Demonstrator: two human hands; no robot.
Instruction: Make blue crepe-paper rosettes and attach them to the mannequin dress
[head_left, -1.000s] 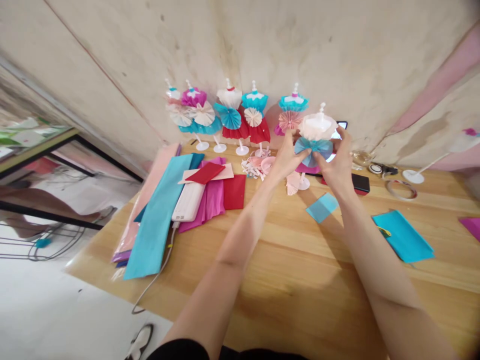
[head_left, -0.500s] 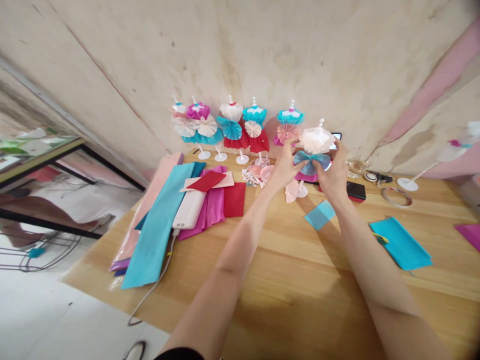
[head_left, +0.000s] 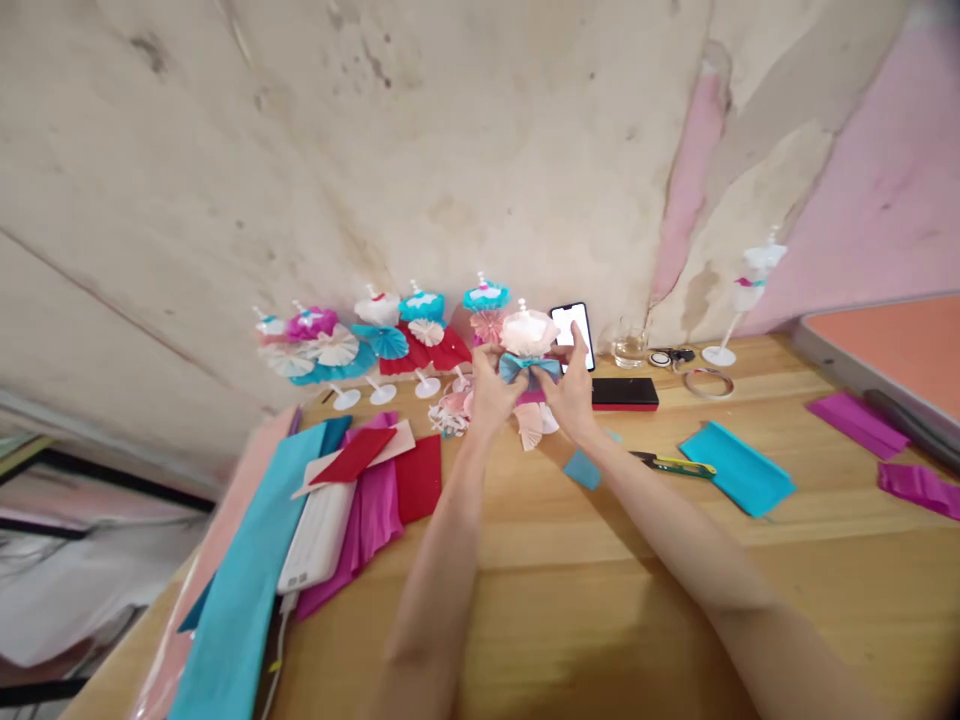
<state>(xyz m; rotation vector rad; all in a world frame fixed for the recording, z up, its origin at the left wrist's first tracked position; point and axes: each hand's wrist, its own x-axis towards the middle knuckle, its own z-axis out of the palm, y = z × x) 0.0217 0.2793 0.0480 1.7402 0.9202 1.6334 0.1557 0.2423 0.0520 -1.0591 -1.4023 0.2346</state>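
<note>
Over wooden table [head_left: 525, 600], left hand [head_left: 491, 392], right hand [head_left: 571, 398] pinching pleated-paper bow [head_left: 529, 368]

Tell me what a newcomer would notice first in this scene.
The eye goes first to the miniature paper dress, white on top with a blue bow, held between the left hand and right hand near the table's far edge. To its left, a colourful row of paper dresses stands on white stands along the wall. Long turquoise crepe paper lies at the near left.
</note>
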